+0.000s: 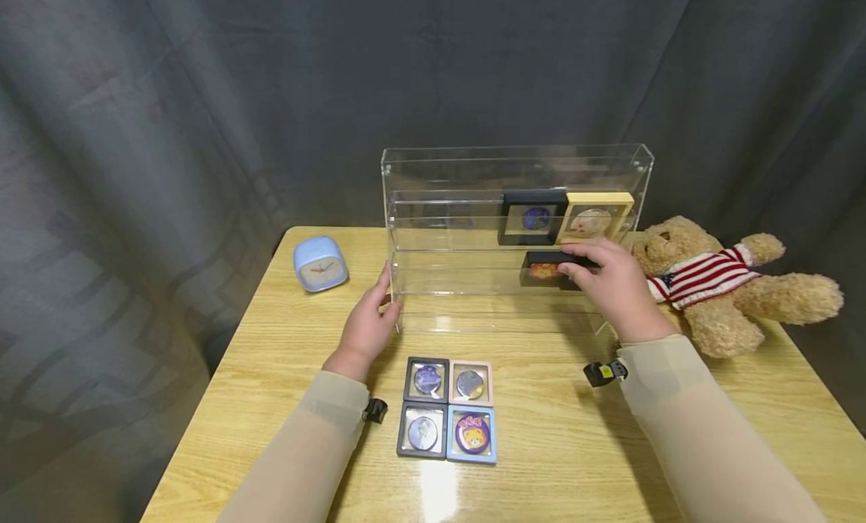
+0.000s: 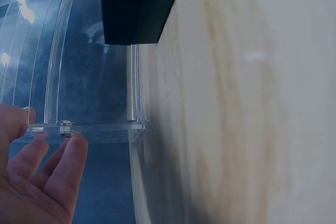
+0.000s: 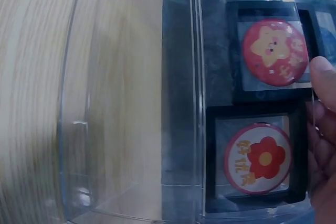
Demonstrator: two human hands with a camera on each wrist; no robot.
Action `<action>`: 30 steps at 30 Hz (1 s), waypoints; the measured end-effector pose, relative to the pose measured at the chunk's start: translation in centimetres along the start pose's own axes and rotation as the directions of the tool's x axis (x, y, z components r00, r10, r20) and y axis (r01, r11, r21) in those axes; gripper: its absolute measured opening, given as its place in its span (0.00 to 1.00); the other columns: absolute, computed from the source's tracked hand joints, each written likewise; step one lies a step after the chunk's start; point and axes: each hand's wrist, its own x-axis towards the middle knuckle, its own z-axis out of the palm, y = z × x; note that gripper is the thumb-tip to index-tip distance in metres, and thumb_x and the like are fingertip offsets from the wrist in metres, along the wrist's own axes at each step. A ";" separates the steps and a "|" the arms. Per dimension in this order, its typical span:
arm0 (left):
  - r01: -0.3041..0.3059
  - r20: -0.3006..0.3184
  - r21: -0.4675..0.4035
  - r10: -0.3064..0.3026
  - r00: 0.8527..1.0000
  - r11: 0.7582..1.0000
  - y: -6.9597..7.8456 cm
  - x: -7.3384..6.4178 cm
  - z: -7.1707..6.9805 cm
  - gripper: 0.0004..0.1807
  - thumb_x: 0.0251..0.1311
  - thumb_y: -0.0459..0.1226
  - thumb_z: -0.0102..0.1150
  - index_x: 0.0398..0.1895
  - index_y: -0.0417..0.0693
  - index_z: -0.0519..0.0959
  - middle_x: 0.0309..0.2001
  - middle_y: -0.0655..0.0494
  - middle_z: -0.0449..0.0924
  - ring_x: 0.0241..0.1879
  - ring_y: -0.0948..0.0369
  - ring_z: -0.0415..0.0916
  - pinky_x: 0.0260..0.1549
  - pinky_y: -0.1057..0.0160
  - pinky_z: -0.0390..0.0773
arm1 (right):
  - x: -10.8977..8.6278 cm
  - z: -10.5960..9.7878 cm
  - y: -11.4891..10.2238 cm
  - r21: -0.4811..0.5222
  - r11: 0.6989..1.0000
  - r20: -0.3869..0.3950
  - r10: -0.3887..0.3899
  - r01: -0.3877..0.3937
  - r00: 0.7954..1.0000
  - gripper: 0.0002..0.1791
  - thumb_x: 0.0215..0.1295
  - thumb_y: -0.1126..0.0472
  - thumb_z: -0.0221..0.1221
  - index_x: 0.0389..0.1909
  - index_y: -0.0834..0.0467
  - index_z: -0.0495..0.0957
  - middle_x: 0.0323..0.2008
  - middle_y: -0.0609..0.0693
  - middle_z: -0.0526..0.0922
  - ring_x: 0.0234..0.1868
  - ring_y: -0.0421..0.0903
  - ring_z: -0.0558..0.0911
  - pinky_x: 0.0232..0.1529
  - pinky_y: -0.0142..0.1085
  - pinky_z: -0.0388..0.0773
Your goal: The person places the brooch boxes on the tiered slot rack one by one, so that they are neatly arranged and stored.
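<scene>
Past four framed badges (image 1: 447, 404), clamping acrylic display rack (image 1: 460, 250) by its side in left hand (image 1: 367, 321); with right hand (image 1: 612, 282) at shelved star-badge frame (image 3: 275, 51) beside flower-badge frame (image 3: 257, 158), cannot tell whether pinching; above, blue-badge frame (image 1: 534, 218) and yellow frame (image 1: 595, 218)

On the wooden table (image 1: 541, 474)

A clear rack (image 1: 446, 250) stands touching the left fingers (image 1: 380, 285); a blue clock (image 1: 320, 264) sits left of them. Four framed badges (image 1: 449, 407) lie nearer, between left and right fingers (image 1: 593, 251); a teddy bear (image 1: 717, 284) lies right of the latter.
</scene>
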 end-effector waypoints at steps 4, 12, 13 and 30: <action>0.002 -0.004 -0.003 -0.002 1.000 1.000 0.1 0.0 0.0 0.42 0.72 0.38 0.55 0.77 0.81 0.46 0.71 0.48 0.63 0.61 0.50 0.71 0.51 0.51 0.79 | 0.3 -0.6 -0.4 -0.027 0.999 0.048 -0.028 0.029 0.998 0.18 0.68 0.54 0.63 0.57 0.55 0.82 0.54 0.54 0.79 0.56 0.57 0.74 0.47 0.54 0.77; 0.002 0.003 -0.001 -0.002 1.000 1.000 0.1 0.0 0.0 0.41 0.72 0.38 0.55 0.78 0.80 0.46 0.71 0.47 0.63 0.61 0.50 0.72 0.52 0.51 0.78 | 1.0 -1.9 -1.2 -0.091 0.993 0.186 -0.056 0.074 0.981 0.16 0.68 0.60 0.64 0.54 0.60 0.83 0.54 0.60 0.78 0.57 0.61 0.73 0.56 0.57 0.70; 0.003 0.003 0.000 -0.003 1.000 1.000 0.1 0.0 0.0 0.41 0.72 0.39 0.55 0.77 0.80 0.46 0.71 0.47 0.63 0.61 0.50 0.72 0.52 0.51 0.78 | 1.0 -1.9 -1.2 -0.101 0.991 0.190 -0.073 0.093 0.979 0.15 0.68 0.60 0.64 0.53 0.61 0.83 0.54 0.61 0.78 0.57 0.61 0.73 0.56 0.58 0.69; -0.011 -0.003 -0.002 0.011 1.000 1.000 0.1 0.0 0.0 0.42 0.71 0.37 0.56 0.78 0.77 0.47 0.70 0.45 0.64 0.60 0.48 0.72 0.51 0.50 0.79 | 0.3 -1.8 -1.2 -0.129 0.986 0.197 -0.079 0.105 0.977 0.21 0.67 0.56 0.64 0.58 0.59 0.81 0.56 0.58 0.76 0.59 0.60 0.70 0.57 0.57 0.68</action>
